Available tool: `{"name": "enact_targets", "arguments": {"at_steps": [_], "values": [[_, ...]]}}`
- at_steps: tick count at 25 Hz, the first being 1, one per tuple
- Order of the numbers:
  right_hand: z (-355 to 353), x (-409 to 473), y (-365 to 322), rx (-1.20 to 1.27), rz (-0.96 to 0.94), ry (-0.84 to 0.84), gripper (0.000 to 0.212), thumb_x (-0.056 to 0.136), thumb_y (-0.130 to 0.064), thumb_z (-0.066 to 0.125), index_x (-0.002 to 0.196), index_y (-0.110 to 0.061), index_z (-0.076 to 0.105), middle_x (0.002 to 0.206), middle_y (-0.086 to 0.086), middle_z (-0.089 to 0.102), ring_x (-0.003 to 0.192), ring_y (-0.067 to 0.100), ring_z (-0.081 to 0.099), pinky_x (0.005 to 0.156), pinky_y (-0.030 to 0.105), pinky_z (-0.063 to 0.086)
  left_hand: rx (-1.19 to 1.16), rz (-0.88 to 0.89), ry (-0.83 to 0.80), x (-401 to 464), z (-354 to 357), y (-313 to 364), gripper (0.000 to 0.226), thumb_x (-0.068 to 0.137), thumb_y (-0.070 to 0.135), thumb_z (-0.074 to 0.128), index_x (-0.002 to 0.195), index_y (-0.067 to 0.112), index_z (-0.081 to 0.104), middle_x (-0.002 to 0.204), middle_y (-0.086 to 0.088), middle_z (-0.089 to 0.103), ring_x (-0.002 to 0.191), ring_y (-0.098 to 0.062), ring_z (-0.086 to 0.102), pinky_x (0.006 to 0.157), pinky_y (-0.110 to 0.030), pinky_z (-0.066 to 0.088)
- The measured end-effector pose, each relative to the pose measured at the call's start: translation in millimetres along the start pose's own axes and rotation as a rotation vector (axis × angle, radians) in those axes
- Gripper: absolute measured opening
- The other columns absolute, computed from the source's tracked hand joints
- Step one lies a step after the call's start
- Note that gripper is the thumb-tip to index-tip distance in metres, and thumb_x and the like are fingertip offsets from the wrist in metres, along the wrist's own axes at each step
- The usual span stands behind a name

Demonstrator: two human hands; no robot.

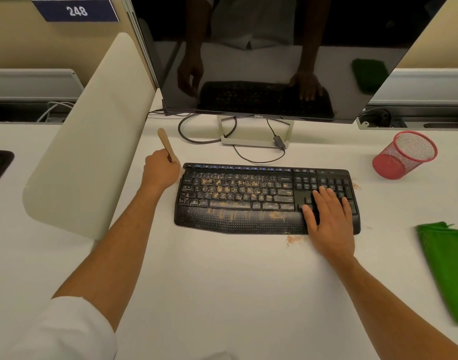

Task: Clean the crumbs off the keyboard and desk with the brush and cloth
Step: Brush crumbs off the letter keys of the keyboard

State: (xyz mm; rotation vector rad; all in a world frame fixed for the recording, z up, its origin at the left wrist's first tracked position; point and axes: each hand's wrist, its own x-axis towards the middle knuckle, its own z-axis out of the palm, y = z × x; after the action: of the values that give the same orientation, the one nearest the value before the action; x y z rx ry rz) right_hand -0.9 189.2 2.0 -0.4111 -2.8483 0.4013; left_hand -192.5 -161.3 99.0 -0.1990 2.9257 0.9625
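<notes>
A black keyboard (238, 203) lies on the white desk (222, 281), its keys and palm rest dusted with orange-brown crumbs (227, 189). More crumbs (293, 239) lie on the desk just below its front edge. My left hand (160, 171) grips a wooden-handled brush (166, 142) at the keyboard's top left corner; the bristles are hidden behind the hand. My right hand (329, 219) rests flat, fingers spread, on the keyboard's right end over the arrow and number keys. A green cloth (446, 266) lies at the desk's right edge.
A dark monitor (274, 55) on a silver stand (256, 137) sits behind the keyboard, cables looping around its base. A red mesh cup (404, 154) stands tilted at the right rear. A cream divider panel (92, 141) bounds the left side.
</notes>
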Motion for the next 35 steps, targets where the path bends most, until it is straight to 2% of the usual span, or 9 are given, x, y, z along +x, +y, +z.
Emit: {"name": "enact_targets", "arguments": {"at_steps": [5, 11, 15, 19, 24, 26, 28, 31, 35], "values": [[0.4, -0.6, -0.7, 0.011, 0.0, 0.0, 0.064, 0.101, -0.053, 0.028, 0.147, -0.012, 0.047, 0.155, 0.007, 0.044, 0.149, 0.02, 0.029, 0.126, 0.04, 0.007, 0.111, -0.099, -0.338, 8.5, -12.6, -2.2, 0.012, 0.087, 0.002, 0.06, 0.096, 0.002, 0.068, 0.095, -0.011, 0.07, 0.079, -0.022, 0.065, 0.067, -0.033, 0.052], [0.0, -1.0, -1.1, 0.002, 0.001, 0.006, 0.065, 0.101, -0.054, 0.027, 0.147, -0.012, 0.047, 0.154, 0.007, 0.044, 0.149, 0.021, 0.029, 0.126, 0.04, 0.006, -0.187, 0.032, -0.041, -0.9, 2.6, 7.6, 0.018, 0.093, 0.014, 0.059, 0.106, 0.003, 0.066, 0.096, -0.008, 0.068, 0.082, -0.025, 0.069, 0.076, -0.04, 0.058], [-0.6, -0.2, -1.5, 0.001, 0.0, 0.006, 0.066, 0.101, -0.054, 0.026, 0.147, -0.012, 0.048, 0.154, 0.008, 0.044, 0.149, 0.021, 0.03, 0.126, 0.04, 0.007, -0.184, 0.165, -0.072, -15.2, 21.4, 10.6, 0.02, 0.097, 0.018, 0.057, 0.11, 0.006, 0.066, 0.095, -0.006, 0.067, 0.081, -0.022, 0.067, 0.078, -0.039, 0.058], [-0.1, -0.5, -0.9, 0.002, 0.0, 0.003, 0.065, 0.101, -0.054, 0.027, 0.147, -0.013, 0.047, 0.155, 0.007, 0.044, 0.149, 0.021, 0.029, 0.126, 0.041, 0.007, 0.0, 0.087, -0.252, -3.0, 8.1, 24.2, 0.014, 0.094, 0.01, 0.056, 0.097, 0.002, 0.067, 0.09, -0.011, 0.069, 0.073, -0.024, 0.069, 0.073, -0.038, 0.059], [-0.4, -0.8, -1.1, 0.003, 0.002, 0.001, 0.065, 0.102, -0.054, 0.026, 0.148, -0.013, 0.047, 0.155, 0.007, 0.044, 0.149, 0.021, 0.029, 0.126, 0.042, 0.007, -0.112, 0.138, -0.105, 1.6, 10.5, 23.7, 0.018, 0.095, 0.015, 0.058, 0.1, 0.001, 0.069, 0.093, -0.014, 0.07, 0.081, -0.029, 0.07, 0.077, -0.047, 0.06], [-0.9, -0.6, -1.1, 0.012, 0.004, -0.005, 0.065, 0.102, -0.054, 0.026, 0.148, -0.013, 0.046, 0.155, 0.007, 0.044, 0.149, 0.021, 0.028, 0.126, 0.042, 0.007, -0.119, 0.162, -0.109, -7.1, 19.1, 20.3, 0.02, 0.097, 0.017, 0.057, 0.106, 0.003, 0.068, 0.096, -0.011, 0.069, 0.08, -0.025, 0.069, 0.076, -0.043, 0.06], [-0.6, -1.1, -1.2, 0.013, 0.004, -0.009, 0.065, 0.102, -0.055, 0.026, 0.148, -0.013, 0.046, 0.155, 0.007, 0.043, 0.15, 0.02, 0.028, 0.126, 0.042, 0.007, -0.051, 0.145, -0.171, -8.3, 17.7, 20.5, 0.02, 0.098, 0.017, 0.056, 0.104, 0.003, 0.069, 0.095, -0.01, 0.069, 0.074, -0.018, 0.066, 0.068, -0.033, 0.058], [-0.3, -0.8, -0.4, 0.002, 0.003, -0.006, 0.065, 0.102, -0.054, 0.027, 0.148, -0.013, 0.046, 0.155, 0.006, 0.043, 0.15, 0.02, 0.028, 0.126, 0.042, 0.007, 0.093, 0.109, -0.314, 1.1, 6.9, 25.0, 0.018, 0.094, 0.013, 0.058, 0.101, 0.002, 0.07, 0.095, -0.013, 0.07, 0.078, -0.025, 0.069, 0.076, -0.04, 0.058], [-1.0, -1.3, -1.3, -0.001, 0.001, 0.004, 0.064, 0.102, -0.054, 0.027, 0.147, -0.013, 0.047, 0.155, 0.006, 0.044, 0.149, 0.02, 0.028, 0.126, 0.042, 0.007, -0.073, 0.143, -0.132, -2.3, 10.9, 24.4, 0.02, 0.096, 0.016, 0.056, 0.106, 0.003, 0.068, 0.097, -0.013, 0.069, 0.085, -0.029, 0.069, 0.08, -0.045, 0.059]]}}
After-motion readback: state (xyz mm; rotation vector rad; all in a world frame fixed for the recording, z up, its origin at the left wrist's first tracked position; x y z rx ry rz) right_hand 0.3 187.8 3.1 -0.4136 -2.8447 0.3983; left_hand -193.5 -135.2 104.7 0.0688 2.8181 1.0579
